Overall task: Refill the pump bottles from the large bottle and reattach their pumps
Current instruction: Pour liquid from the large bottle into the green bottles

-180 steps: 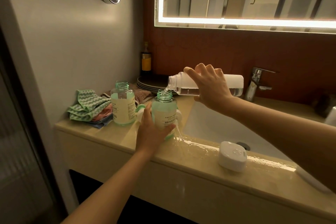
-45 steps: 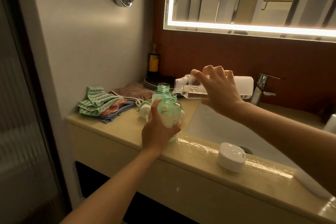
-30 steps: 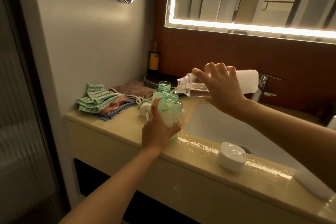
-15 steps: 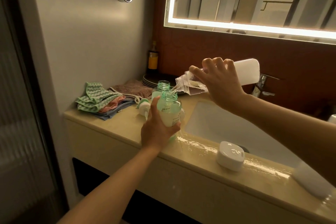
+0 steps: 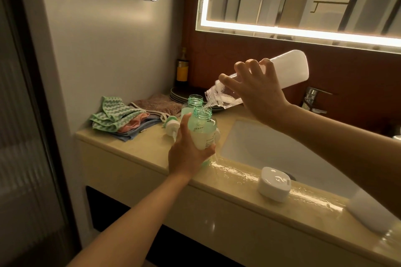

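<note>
Front pump bottle (image 5: 201,132): upright at the table (image 5: 134,149) edge, just left of the sink (image 5: 271,149); neck open, milky liquid partway up.
Left hand (image 5: 188,154): my fingers (image 5: 184,123) clamped round its lower body.
Large bottle (image 5: 288,71): tilted mouth-down over that neck, thin stream running in.
Right hand (image 5: 258,95): fingers wrapped round its middle.
Second pump bottle (image 5: 194,102): just behind, uncapped; level hidden.
Pump (image 5: 171,125): loose on the table beside the cloths (image 5: 117,117).
Progress: mid-pour, I judge; both pumps yet to go on.
Table front: wet.
</note>
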